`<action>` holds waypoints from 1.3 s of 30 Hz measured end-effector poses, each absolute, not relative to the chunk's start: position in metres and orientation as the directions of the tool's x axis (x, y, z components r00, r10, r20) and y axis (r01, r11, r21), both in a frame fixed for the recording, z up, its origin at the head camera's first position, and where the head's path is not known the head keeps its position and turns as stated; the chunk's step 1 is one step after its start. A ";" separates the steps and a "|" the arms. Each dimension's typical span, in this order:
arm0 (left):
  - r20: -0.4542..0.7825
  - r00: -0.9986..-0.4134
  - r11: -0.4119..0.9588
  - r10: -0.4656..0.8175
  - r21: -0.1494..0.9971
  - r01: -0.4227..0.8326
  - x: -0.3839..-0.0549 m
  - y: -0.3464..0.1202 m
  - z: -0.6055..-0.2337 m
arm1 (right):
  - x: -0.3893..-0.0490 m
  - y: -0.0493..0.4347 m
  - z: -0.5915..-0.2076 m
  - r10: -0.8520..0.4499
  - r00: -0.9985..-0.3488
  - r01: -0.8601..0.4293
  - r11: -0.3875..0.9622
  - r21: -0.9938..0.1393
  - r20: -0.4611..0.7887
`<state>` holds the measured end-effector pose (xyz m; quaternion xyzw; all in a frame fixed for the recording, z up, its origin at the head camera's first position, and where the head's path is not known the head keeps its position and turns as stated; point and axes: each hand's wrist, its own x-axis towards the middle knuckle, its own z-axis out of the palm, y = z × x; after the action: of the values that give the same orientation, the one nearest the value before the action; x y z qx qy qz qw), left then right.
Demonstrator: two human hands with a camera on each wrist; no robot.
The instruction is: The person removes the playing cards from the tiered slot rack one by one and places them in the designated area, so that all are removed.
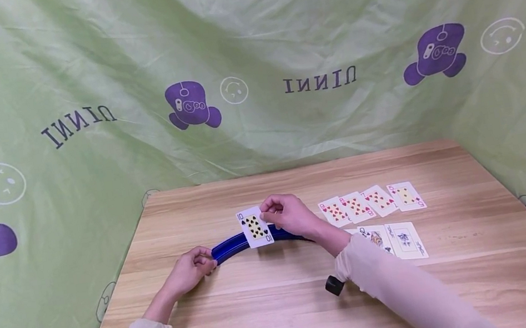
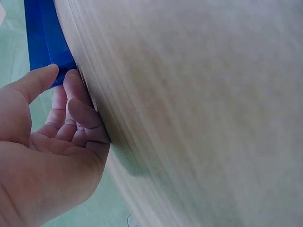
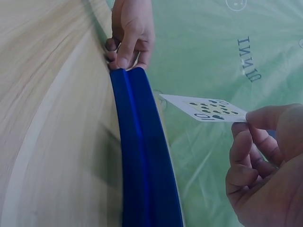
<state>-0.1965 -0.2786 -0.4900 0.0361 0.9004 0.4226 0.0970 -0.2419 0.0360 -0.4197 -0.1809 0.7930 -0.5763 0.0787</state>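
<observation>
A curved blue card holder (image 1: 232,245) with a groove along its length lies on the table. My left hand (image 1: 192,269) pinches its left end between thumb and fingers, as the left wrist view shows with the blue holder end (image 2: 45,42) at the fingertips. My right hand (image 1: 290,216) pinches one edge of a playing card (image 1: 254,227), a black-suited ten, face up. In the right wrist view the card (image 3: 208,109) is raised above the holder (image 3: 139,142), apart from its groove. The holder's right end is hidden behind my right wrist.
Face-up cards lie to the right: a row of red cards, among them a seven (image 1: 379,201) and a five of diamonds (image 1: 405,196). Nearer are a queen (image 1: 373,238) and a joker-like card (image 1: 406,240), partly behind my right sleeve. A green cloth (image 1: 260,142) hangs behind the wooden table (image 1: 265,320).
</observation>
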 end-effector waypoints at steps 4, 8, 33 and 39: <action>-0.152 -0.978 0.640 0.143 0.768 -0.026 -0.197 -0.278 -0.488 | -0.241 0.046 -0.419 -0.372 -0.925 -0.186 0.281 -0.942 0.072; -0.151 -0.978 0.639 0.147 0.769 -0.023 -0.195 -0.277 -0.487 | -0.238 0.057 -0.418 -0.365 -0.928 -0.186 0.294 -0.938 0.070; -0.153 -0.978 0.643 0.143 0.765 -0.026 -0.196 -0.278 -0.487 | -0.230 0.124 -0.418 -0.297 -0.955 -0.128 0.347 -0.929 0.020; -0.155 -0.978 0.642 0.142 0.767 -0.028 -0.196 -0.278 -0.488 | -0.230 0.139 -0.418 -0.278 -0.960 -0.118 0.351 -0.929 0.017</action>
<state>-0.1957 -0.2784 -0.4879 0.0317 0.9003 0.4222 0.1011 -0.2298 0.1389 -0.4180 -0.1211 0.8187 -0.5567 0.0718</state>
